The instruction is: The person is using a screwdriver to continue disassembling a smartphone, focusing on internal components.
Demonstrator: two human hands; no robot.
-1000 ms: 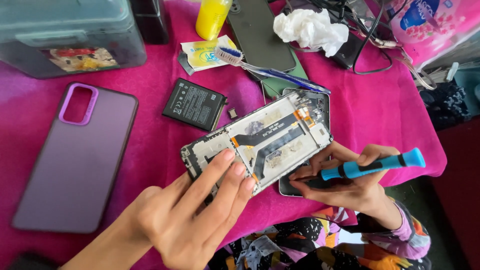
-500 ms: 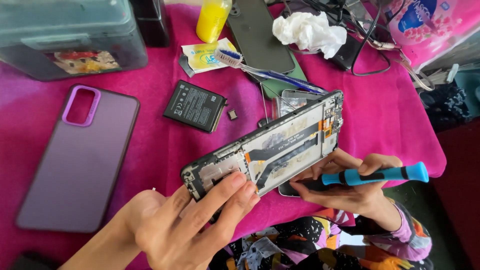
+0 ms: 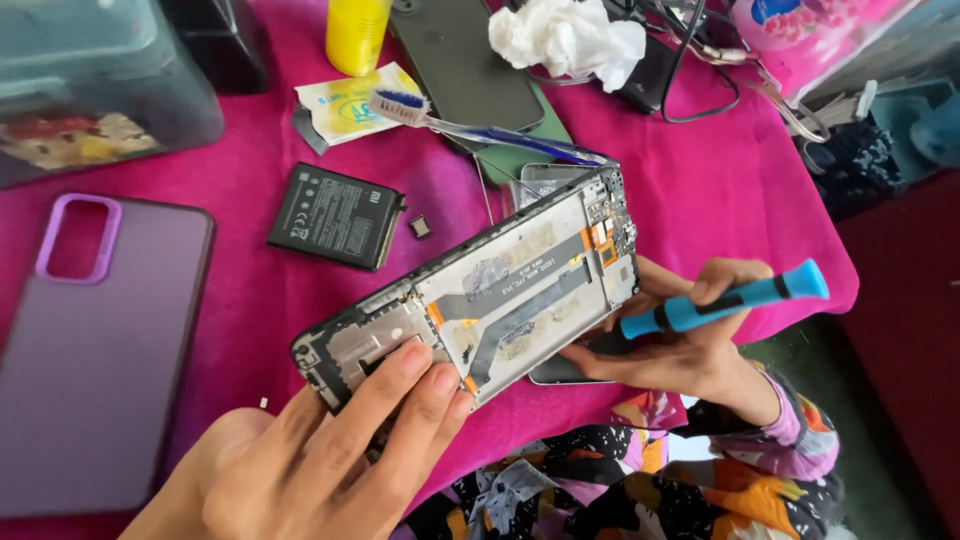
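- My left hand [image 3: 330,450] pinches the opened phone frame's [image 3: 480,295] lower end — tilted above the pink cloth's [image 3: 700,170] near edge.
- My right hand [image 3: 690,335] supports its far end, fingers closed round a blue screwdriver [image 3: 725,300].

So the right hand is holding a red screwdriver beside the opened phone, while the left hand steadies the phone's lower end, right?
Not quite: the screwdriver is blue with a black tip end, not red, as the head view shows. The rest holds: the right hand grips it beside the opened phone, and the left hand steadies the phone's lower end.
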